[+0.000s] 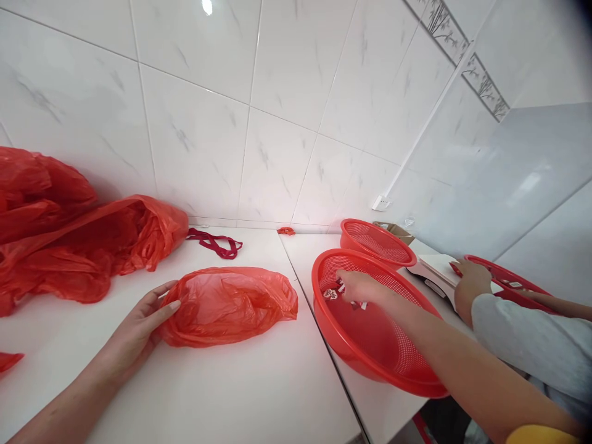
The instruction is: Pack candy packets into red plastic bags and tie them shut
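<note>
My left hand (pixel 150 311) pinches the left rim of a red plastic bag (pixel 222 308), thumb over the edge. The bag lies on the white table with its mouth spread open. Inside a large red perforated basket (pixel 333 320), my right hand (pixel 358 287) is closed at several small red-and-white wrapped packets (pixel 331 294). Its fingertips are partly hidden, with packets showing between and below them. A few packets lie loose on the basket floor beside the hand.
Crumpled red bags (pixel 92 240) are heaped at the left, near a dark red strap (pixel 222 245). Behind the large basket stands a second red basket (pixel 377 243). At the right, a co-worker's hand (pixel 474 277) is over a white scale (pixel 432 277), beside another red basket (pixel 509 277).
</note>
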`<action>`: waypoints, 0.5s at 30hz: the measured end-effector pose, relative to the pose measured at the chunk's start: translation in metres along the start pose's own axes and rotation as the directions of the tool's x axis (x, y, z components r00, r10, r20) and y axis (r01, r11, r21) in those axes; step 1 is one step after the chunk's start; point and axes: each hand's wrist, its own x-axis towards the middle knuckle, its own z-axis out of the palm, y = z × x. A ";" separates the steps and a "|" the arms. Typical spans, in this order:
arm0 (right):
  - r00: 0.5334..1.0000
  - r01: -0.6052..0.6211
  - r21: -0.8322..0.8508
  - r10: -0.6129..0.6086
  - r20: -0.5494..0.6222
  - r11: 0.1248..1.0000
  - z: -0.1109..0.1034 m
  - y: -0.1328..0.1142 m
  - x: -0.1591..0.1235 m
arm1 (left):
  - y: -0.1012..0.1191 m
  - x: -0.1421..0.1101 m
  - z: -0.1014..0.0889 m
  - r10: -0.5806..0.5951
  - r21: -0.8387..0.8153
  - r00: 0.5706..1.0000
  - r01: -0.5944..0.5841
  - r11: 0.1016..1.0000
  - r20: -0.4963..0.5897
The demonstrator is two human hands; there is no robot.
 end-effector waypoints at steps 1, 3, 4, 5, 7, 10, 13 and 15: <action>1.000 -0.001 -0.017 0.001 -0.020 1.000 0.001 0.001 0.003 | 0.001 -0.001 0.000 0.000 0.003 1.000 0.000 1.000 0.003; 0.999 -0.006 -0.051 0.003 -0.054 0.999 0.000 0.004 0.009 | 0.001 -0.001 0.001 0.002 0.004 1.000 -0.002 1.000 0.003; 0.998 -0.008 -0.063 0.004 -0.062 0.998 -0.001 0.006 0.012 | 0.001 -0.001 0.000 0.004 0.003 1.000 -0.004 1.000 -0.001; 0.998 -0.008 -0.069 0.004 -0.059 0.998 -0.003 0.008 0.015 | 0.000 0.000 0.000 0.005 0.001 1.000 -0.005 1.000 -0.004; 1.000 -0.001 -0.058 0.000 -0.022 0.998 -0.003 0.010 0.018 | -0.001 0.001 -0.001 0.006 0.000 1.000 -0.006 1.000 -0.003; 0.997 0.025 0.001 -0.025 0.079 1.000 0.006 0.006 0.019 | -0.001 0.002 -0.002 0.003 0.000 1.000 -0.003 1.000 0.010; 0.985 0.030 0.040 -0.036 0.170 0.999 0.026 -0.005 0.017 | 0.000 0.001 0.000 0.003 0.001 1.000 -0.003 1.000 0.008; 0.987 0.021 0.020 -0.024 0.156 1.000 0.039 -0.012 0.016 | 0.002 -0.002 0.002 0.012 -0.013 1.000 -0.012 1.000 0.016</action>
